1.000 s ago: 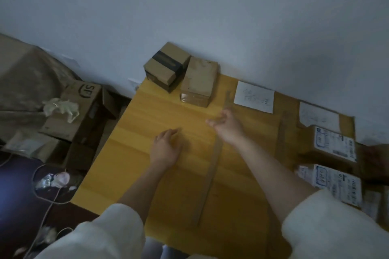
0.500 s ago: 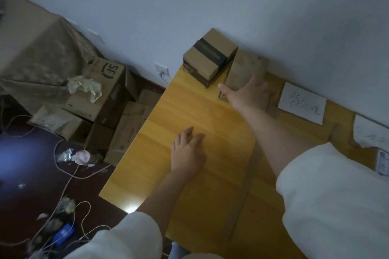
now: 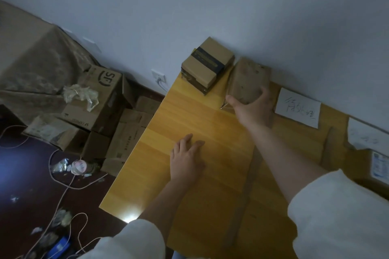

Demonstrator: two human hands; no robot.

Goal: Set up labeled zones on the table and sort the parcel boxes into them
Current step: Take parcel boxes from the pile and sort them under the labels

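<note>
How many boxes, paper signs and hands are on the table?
Boxes: 3 – the box with the dark band, the plain brown box and the box with a printed label at the right edge.
Paper signs: 2 – one with writing, one crumpled.
Hands: 2 – the left hand lies flat, the right hand grips the plain brown box.
Total: 7

Dim, bluish, soft picture; small glare on the table point(image 3: 128, 217) edge; wide-angle bending.
</note>
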